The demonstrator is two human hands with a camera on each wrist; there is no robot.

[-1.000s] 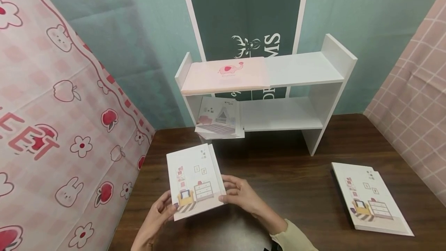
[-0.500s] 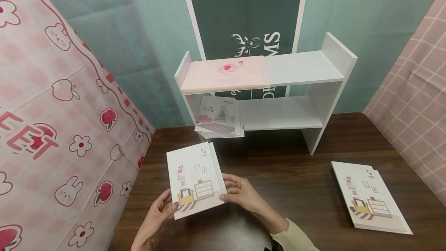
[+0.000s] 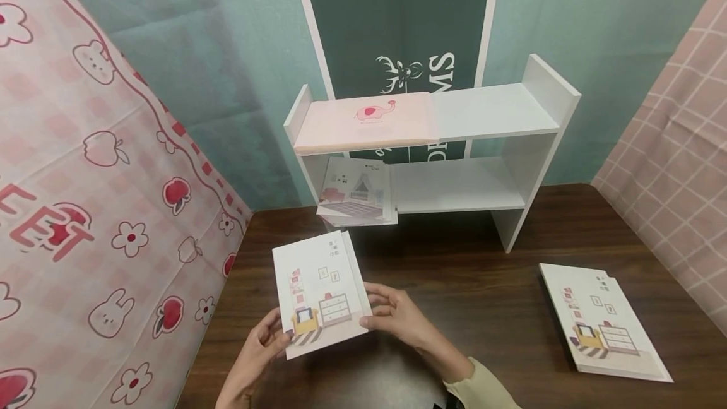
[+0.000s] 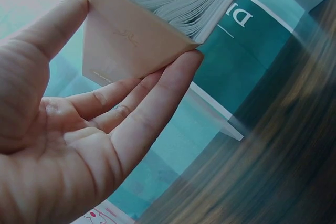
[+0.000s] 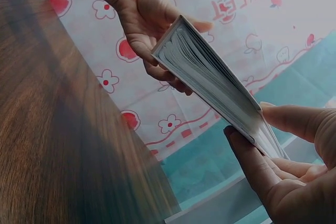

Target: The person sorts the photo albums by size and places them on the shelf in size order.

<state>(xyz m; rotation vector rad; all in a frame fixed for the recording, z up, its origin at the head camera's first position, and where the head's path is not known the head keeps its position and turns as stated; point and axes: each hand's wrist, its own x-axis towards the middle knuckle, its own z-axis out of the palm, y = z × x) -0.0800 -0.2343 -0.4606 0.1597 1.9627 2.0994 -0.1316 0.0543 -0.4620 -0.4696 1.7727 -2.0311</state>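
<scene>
Both hands hold a white photo album point(image 3: 319, 295) above the table in the head view. Its cover shows a yellow armchair and a chest of drawers. My left hand point(image 3: 255, 353) grips the lower left edge, thumb on the cover. In the left wrist view, the left hand point(image 4: 100, 114) spans the pale pink spine, with thumb and fingers on opposite edges. My right hand point(image 3: 400, 320) pinches the album's right side. The right wrist view shows the thick block of pages between the covers, with the right hand's fingers point(image 5: 247, 156) and thumb on either side.
Behind the album stands a white two-tier shelf point(image 3: 494, 112). A pink elephant-print album point(image 3: 369, 122) lies on its top tier. White albums point(image 3: 354, 191) lie at the lower tier's left, jutting over the front edge. Another white album point(image 3: 604, 327) lies on the wooden table point(image 3: 466, 295) at right.
The album and both hands have shifted very slightly to the right. The grip of both hands looks the same, and the other things have stayed in place.
</scene>
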